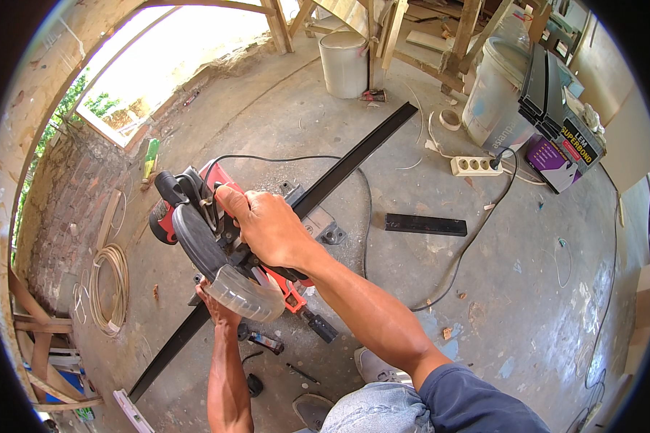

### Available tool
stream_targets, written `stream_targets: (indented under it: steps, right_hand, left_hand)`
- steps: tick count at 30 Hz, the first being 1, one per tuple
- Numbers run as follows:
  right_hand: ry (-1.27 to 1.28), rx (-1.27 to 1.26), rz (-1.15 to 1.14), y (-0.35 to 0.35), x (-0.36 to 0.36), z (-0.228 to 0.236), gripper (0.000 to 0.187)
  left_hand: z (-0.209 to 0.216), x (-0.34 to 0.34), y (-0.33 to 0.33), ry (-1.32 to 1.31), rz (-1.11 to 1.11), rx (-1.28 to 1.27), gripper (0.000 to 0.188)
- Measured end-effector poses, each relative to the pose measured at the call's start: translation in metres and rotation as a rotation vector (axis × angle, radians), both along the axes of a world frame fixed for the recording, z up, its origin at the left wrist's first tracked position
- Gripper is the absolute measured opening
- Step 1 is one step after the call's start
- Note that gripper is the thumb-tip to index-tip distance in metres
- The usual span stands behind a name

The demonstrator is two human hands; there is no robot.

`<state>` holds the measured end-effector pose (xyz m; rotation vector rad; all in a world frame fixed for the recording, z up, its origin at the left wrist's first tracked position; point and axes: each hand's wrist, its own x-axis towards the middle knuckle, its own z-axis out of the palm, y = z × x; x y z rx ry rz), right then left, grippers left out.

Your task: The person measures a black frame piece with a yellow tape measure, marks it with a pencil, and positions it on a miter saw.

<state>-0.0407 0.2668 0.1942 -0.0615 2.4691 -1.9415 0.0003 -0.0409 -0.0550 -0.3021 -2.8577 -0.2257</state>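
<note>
Daylight whitens a wide opening [188, 43] beside a rough reddish-brown brick wall [63, 224] along the grey concrete floor's [513, 252] left edge.

The saw [196, 237] was done up in red and black, the long strip [359, 158] in black, and the carton [549, 160] (pretty loud tbh) in purple and black.
</note>
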Motion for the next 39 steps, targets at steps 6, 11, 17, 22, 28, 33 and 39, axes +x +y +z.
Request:
stream_targets:
  steps: [6, 11, 17, 22, 28, 33, 39]
  right_hand:
    - [0.0, -0.006, 0.0, 0.0, 0.0, -0.001, 0.078]
    - [-0.001, -0.01, 0.001, -0.001, 0.001, 0.0, 0.077]
    - [0.009, -0.021, -0.002, 0.001, 0.001, -0.001, 0.076]
    - [-0.062, -0.04, 0.084, 0.006, 0.004, 0.008, 0.088]
    - [0.006, -0.019, 0.011, 0.004, 0.003, 0.0, 0.075]
    - [0.001, -0.029, 0.017, 0.004, 0.005, 0.0, 0.074]
    - [0.003, -0.026, 0.005, 0.002, 0.007, -0.003, 0.075]
  left_hand:
    - [0.012, 0.003, 0.006, -0.009, 0.0, -0.091, 0.05]
    - [0.005, 0.001, 0.0, 0.014, -0.011, -0.082, 0.051]
    - [0.009, 0.001, 0.006, -0.014, 0.009, -0.003, 0.054]
    - [0.012, 0.002, 0.006, 0.025, 0.003, -0.016, 0.055]
    - [0.01, 0.001, 0.008, 0.047, -0.011, -0.085, 0.056]
    - [0.009, 0.002, 0.006, 0.033, 0.02, 0.036, 0.052]
    - [0.008, 0.001, 0.007, 0.016, 0.014, -0.087, 0.051]
